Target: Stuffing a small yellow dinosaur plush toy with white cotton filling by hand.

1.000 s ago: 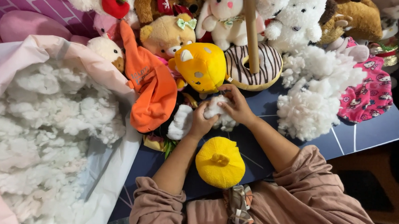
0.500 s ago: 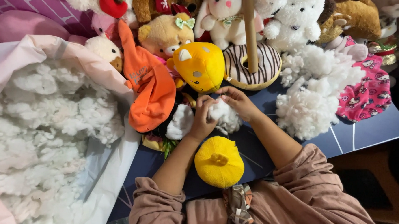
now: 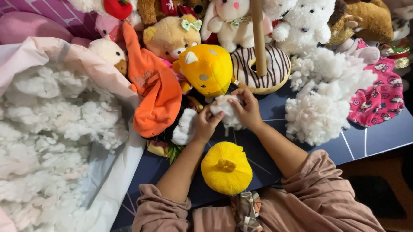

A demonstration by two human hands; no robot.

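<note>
Near the middle of the dark blue table (image 3: 379,138), the left hand (image 3: 208,124) and the right hand (image 3: 247,110) both pinch one tuft of white stuffing (image 3: 226,111), fingers closed on it. The yellow plush shell (image 3: 226,168) lies at the near edge, just below the hands. If the tuft tears, loose fibres could probably drift off the table edge.

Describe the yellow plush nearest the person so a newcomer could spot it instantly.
Start at the dark blue table and go to its near edge, between the person's forearms. The round yellow plush lies there alone, below both hands. Unlike the yellow toy with a white horn farther back, it has a small knot on top.
</note>
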